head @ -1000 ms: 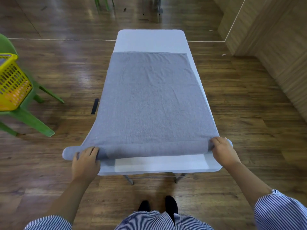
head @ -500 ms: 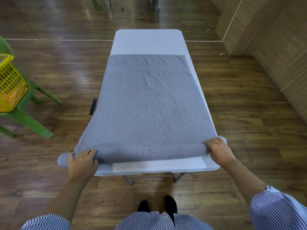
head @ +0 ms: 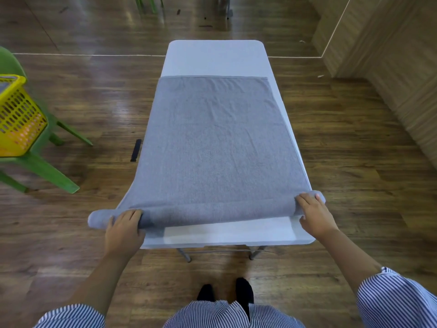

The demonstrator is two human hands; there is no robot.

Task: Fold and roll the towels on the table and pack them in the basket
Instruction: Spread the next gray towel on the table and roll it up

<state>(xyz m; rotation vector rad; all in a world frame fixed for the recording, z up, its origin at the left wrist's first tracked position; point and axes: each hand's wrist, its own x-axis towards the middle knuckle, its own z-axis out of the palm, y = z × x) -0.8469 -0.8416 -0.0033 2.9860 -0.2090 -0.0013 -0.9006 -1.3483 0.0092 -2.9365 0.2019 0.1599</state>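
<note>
A grey towel (head: 212, 143) lies flat along the white table (head: 215, 55), covering most of its length. Its near end is rolled into a thin tube that overhangs the table's left edge. My left hand (head: 124, 229) grips the left end of the roll, fingers curled over the top. My right hand (head: 315, 215) holds the right end of the roll the same way, at the table's right edge. The yellow basket (head: 16, 119) sits on a green chair at the far left.
The green chair (head: 45, 166) stands on the wooden floor left of the table. A small black object (head: 136, 150) lies on the floor by the table's left side. A wooden wall (head: 390, 67) runs along the right. My feet are under the near table edge.
The roll has grown a little and moved slightly away from me, both hands turning it forward. The towel's far edge has slid toward me along the table.
</note>
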